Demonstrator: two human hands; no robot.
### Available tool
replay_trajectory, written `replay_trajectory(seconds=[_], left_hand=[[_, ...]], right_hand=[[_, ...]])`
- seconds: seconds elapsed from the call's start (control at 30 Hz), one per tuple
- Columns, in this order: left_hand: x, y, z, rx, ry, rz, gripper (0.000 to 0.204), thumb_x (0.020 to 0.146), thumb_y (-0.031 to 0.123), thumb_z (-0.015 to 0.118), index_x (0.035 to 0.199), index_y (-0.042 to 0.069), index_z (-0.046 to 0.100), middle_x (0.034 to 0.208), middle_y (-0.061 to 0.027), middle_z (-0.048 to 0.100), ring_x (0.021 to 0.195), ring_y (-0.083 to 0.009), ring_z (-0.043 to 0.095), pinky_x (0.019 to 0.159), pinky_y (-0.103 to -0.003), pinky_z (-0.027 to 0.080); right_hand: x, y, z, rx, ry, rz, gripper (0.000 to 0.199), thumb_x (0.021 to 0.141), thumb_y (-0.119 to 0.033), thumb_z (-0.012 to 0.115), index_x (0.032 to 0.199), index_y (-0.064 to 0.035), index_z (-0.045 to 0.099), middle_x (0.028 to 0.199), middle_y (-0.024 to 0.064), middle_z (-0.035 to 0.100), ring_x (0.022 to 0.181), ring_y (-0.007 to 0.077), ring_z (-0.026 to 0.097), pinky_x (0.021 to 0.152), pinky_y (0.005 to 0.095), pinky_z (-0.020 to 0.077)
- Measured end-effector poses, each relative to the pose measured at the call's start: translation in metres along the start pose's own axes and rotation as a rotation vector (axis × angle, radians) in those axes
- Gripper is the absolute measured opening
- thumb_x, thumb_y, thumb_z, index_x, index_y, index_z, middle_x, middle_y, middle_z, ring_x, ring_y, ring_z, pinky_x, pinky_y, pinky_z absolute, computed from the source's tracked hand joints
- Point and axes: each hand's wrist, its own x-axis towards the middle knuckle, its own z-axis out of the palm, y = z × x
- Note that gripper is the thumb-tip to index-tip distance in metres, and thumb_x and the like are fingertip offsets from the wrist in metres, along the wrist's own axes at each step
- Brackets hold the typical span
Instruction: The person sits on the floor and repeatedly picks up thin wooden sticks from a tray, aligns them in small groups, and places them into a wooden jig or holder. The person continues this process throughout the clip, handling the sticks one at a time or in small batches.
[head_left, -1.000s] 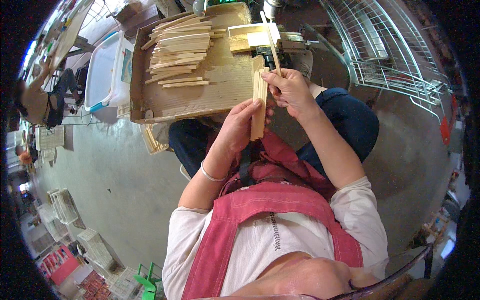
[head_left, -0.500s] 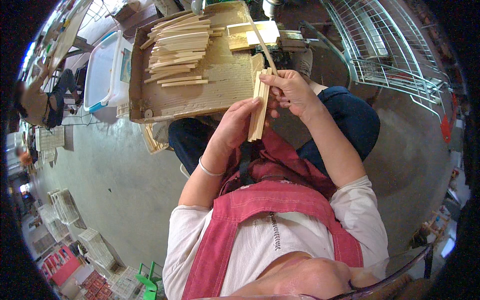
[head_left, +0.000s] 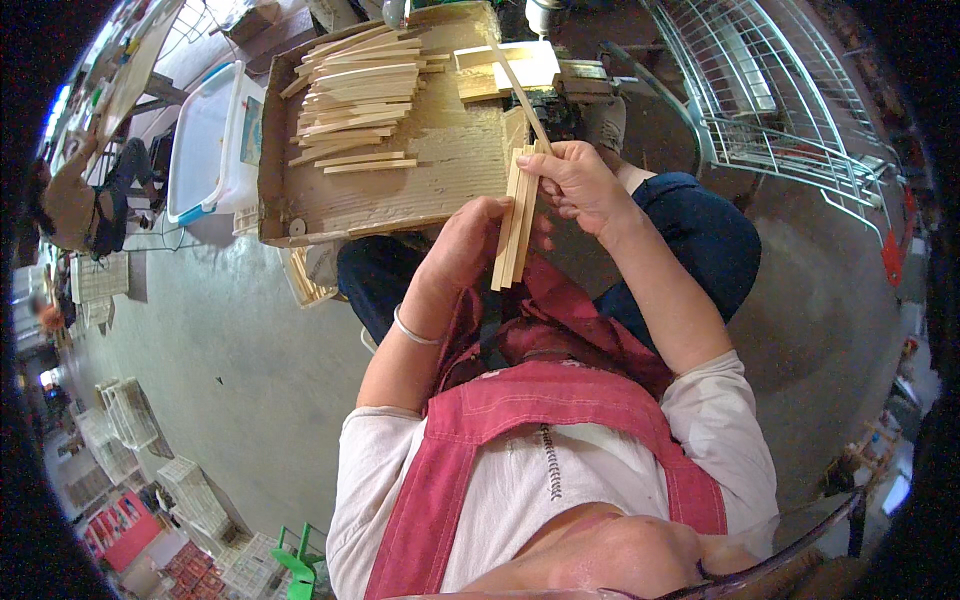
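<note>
I find the left hand [head_left: 466, 242] clasping bundled pale wooden strips [head_left: 516, 226], the right hand [head_left: 580, 188] pinching one slim tan stick [head_left: 522, 96], loose strips [head_left: 362, 92] remaining in the brown cardboard tray [head_left: 450, 180].

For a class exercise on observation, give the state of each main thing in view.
Bundle, held, ends uneven
Stick, held, slanted
Left hand, closed on bundle
Right hand, closed on stick
Tray, partly filled
Stick pile, loosely stacked in tray
Apron, worn
</note>
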Motion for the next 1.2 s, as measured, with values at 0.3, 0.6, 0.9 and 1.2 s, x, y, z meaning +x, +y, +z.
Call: replay_trajectory(seconds=[0.3,0.6,0.9,1.2], left_hand=[[-0.011,0.006,0.011,0.269,0.119,0.109,0.038,0.105,0.036,0.049,0.122,0.003,0.056,0.097,-0.0130,0.072,0.070,-0.0178,0.068,0.062,-0.028,0.057],[-0.020,0.005,0.009,0.333,0.195,0.195,0.023,0.106,0.026,0.052,0.113,0.004,0.058,0.078,-0.0025,0.062,0.055,-0.0095,0.055,0.048,-0.024,0.044],[-0.036,0.026,-0.007,0.452,0.353,0.304,0.027,0.106,0.028,0.053,0.111,0.003,0.058,0.075,-0.0027,0.060,0.053,-0.0082,0.050,0.045,-0.022,0.040],[-0.039,0.031,-0.017,0.491,0.363,0.344,0.025,0.107,0.026,0.051,0.112,0.002,0.057,0.075,-0.0030,0.060,0.053,-0.0079,0.050,0.044,-0.022,0.039]], right_hand=[[0.006,0.008,-0.003,-0.008,0.089,-0.064,0.024,0.095,-0.026,0.071,0.080,-0.0106,0.061,0.059,-0.0074,0.047,0.042,0.0008,0.035,0.035,0.0202,0.0240],[-0.004,-0.005,0.008,0.157,0.282,0.070,0.018,0.100,-0.021,0.057,0.115,-0.0103,0.057,0.070,-0.0012,0.050,0.049,0.0063,0.038,0.038,0.0233,0.0271],[0.031,0.024,-0.008,-0.117,0.390,-0.023,0.066,0.092,0.002,0.041,0.153,-0.0205,0.034,0.079,0.0037,0.050,0.052,0.0090,0.039,0.039,0.0254,0.0298],[0.043,0.010,0.015,0.007,0.512,-0.074,0.055,0.096,0.001,0.039,0.149,-0.0143,0.041,0.079,0.0037,0.049,0.048,0.0077,0.040,0.036,0.0235,0.0293]])
